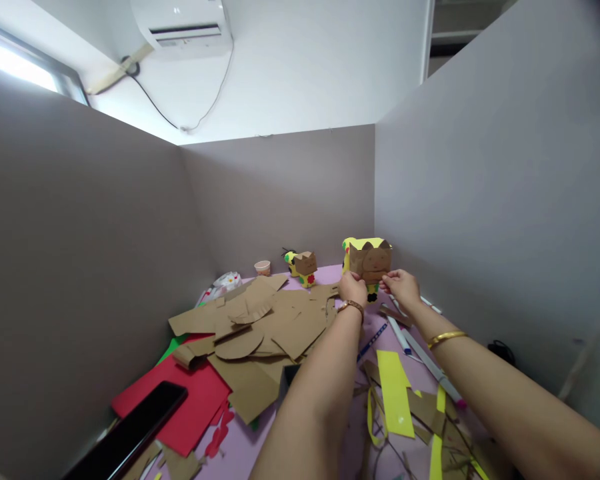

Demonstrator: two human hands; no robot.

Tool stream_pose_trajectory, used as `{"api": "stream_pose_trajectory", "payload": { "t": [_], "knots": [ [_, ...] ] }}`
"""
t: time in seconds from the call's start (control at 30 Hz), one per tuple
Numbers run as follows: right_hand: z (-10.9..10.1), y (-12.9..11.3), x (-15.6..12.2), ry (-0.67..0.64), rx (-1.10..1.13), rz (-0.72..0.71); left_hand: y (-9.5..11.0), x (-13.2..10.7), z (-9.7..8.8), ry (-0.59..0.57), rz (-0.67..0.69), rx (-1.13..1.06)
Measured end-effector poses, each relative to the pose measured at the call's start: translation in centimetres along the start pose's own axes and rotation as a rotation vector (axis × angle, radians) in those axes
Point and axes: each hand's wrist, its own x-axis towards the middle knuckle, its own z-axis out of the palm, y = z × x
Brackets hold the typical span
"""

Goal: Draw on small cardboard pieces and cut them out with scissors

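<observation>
Both my hands are stretched out at the back right of the table, at a brown cardboard cat figure [377,261] with pointed ears, a drawn face and yellow paper on top. My left hand [354,288] grips its lower left side, thumb in front. With pinched fingertips, my right hand [401,287] holds its lower right edge. Below the face a yellow-and-green patterned body with a black flower shape shows in part. To the left stands a smaller cardboard cat figure [306,265] with a red flower, apart from my hands.
Cut brown cardboard [293,327] is heaped mid-table. Red sheets [195,393] and a black phone [135,427] lie front left. Yellow paper [394,393], markers [399,335] and scraps lie under my forearms. A paper cup [263,268] stands at the back; grey partitions [290,193] enclose the table.
</observation>
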Motion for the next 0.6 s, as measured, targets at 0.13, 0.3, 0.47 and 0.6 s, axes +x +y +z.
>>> {"api": "stream_pose_trajectory", "payload": {
  "t": [0.13,0.3,0.47,0.6],
  "knots": [
    [0.0,0.1,0.2,0.014,0.010,0.014,0.3,-0.3,-0.4,0.048,0.001,0.016],
    [0.0,0.1,0.2,0.007,0.016,0.038,0.2,-0.1,-0.5,0.063,0.026,0.016],
    [0.2,0.2,0.2,-0.011,0.015,0.045,-0.2,0.4,0.1,0.028,0.044,0.008],
    [0.3,0.4,0.1,-0.008,0.014,0.042,0.0,0.6,0.5,-0.009,0.053,0.005]
  ]
}}
